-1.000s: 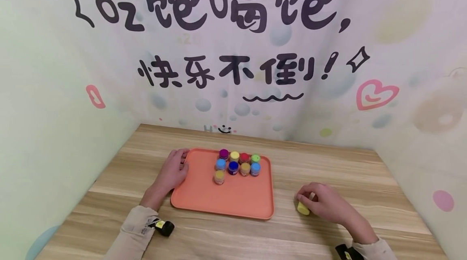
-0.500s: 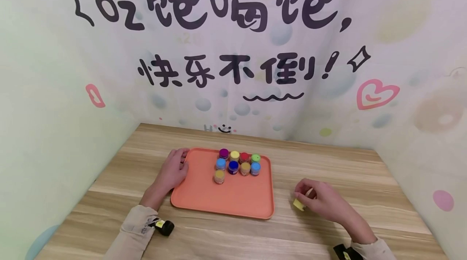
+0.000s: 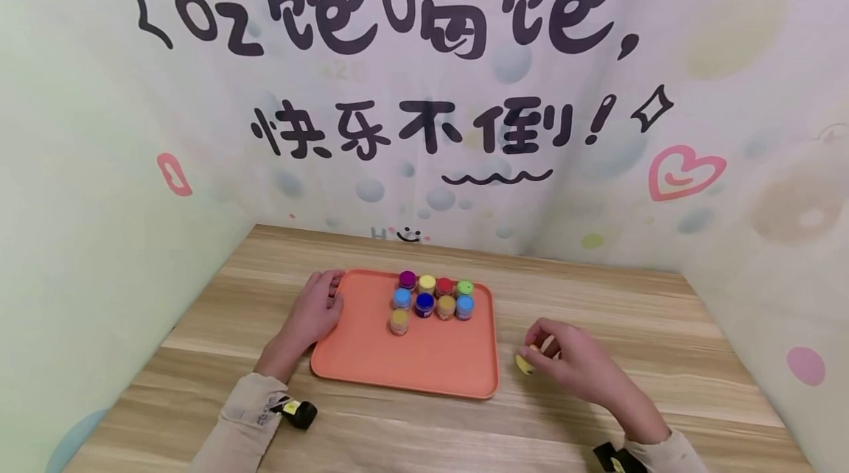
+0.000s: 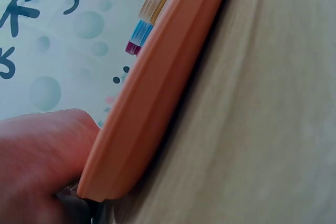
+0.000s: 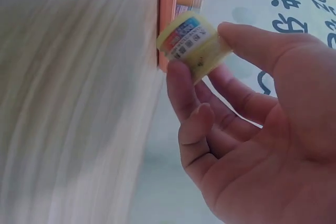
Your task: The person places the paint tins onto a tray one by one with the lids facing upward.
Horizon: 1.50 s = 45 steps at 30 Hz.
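My right hand point(image 3: 575, 364) pinches a small yellow paint jar point(image 3: 523, 365) between thumb and fingers, just right of the orange tray point(image 3: 358, 362). In the right wrist view the jar point(image 5: 184, 38) is tilted and shows a printed label. My left hand point(image 3: 320, 313) grips the tray's left edge, with its thumb at the rim; some of its fingers are hidden. Several small paint jars stand on the tray: purple point(image 3: 407, 280), yellow point(image 3: 427, 284), red point(image 3: 444, 286) and green point(image 3: 465, 288) at the back, others in front, and an ochre one point(image 3: 399, 323) nearest me.
The tray lies on a wood-grain table point(image 3: 411, 436). A printed cloth point(image 3: 424, 75) with large dark characters hangs behind the table's back edge, and pale walls stand at both sides. Each wrist wears a black strap, such as the left strap point(image 3: 298, 412).
My right hand has moved left and slightly away from me with the yellow paint jar, nearer to the tray. The jar has tilted. My left hand and the tray have stayed put.
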{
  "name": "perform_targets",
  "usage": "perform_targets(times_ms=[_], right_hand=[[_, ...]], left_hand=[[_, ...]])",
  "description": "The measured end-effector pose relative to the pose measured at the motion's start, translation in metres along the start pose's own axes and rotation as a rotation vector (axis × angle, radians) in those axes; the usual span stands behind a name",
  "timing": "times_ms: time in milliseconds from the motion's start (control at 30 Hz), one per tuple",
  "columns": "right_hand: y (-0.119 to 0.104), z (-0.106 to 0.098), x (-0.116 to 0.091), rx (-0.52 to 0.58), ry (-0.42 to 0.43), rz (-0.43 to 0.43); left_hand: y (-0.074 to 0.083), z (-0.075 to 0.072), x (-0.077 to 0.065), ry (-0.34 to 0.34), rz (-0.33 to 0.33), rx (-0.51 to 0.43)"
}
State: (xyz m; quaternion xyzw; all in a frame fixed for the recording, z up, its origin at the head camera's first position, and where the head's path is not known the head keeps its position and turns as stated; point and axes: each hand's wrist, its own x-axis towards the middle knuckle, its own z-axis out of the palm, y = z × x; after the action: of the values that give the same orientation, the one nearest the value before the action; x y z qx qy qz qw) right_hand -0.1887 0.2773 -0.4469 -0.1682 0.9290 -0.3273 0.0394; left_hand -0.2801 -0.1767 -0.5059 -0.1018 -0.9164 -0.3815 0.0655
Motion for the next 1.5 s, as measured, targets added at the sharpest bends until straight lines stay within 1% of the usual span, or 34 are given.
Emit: perform_targets(times_ms=[300,433,567,733,900,1167,1500], right_hand=[[-0.011,0.008,0.011,0.001,0.016,-0.065],[-0.015,0.012,0.016,-0.021,0.054,-0.08],[-0.019,0.016,0.02,-0.017,0.079,-0.101],[-0.023,0.021,0.024,0.012,0.059,-0.082],[-0.028,0.027,0.029,0.016,0.033,-0.073],[-0.034,0.033,0.036,0.055,0.015,-0.088],[-0.042,0.041,0.047,0.033,0.027,-0.126]], left_hand=[[-0.001,-0.001,-0.001,-0.001,-0.003,-0.006],[0.001,-0.003,-0.001,-0.004,-0.006,-0.012],[0.002,-0.004,-0.001,0.002,0.005,-0.017],[0.003,-0.005,0.001,0.013,0.003,-0.005],[0.004,-0.007,0.0,0.009,-0.013,-0.007],[0.004,-0.008,0.001,0.007,-0.035,-0.007],[0.001,-0.007,0.001,0.016,-0.031,0.005]])
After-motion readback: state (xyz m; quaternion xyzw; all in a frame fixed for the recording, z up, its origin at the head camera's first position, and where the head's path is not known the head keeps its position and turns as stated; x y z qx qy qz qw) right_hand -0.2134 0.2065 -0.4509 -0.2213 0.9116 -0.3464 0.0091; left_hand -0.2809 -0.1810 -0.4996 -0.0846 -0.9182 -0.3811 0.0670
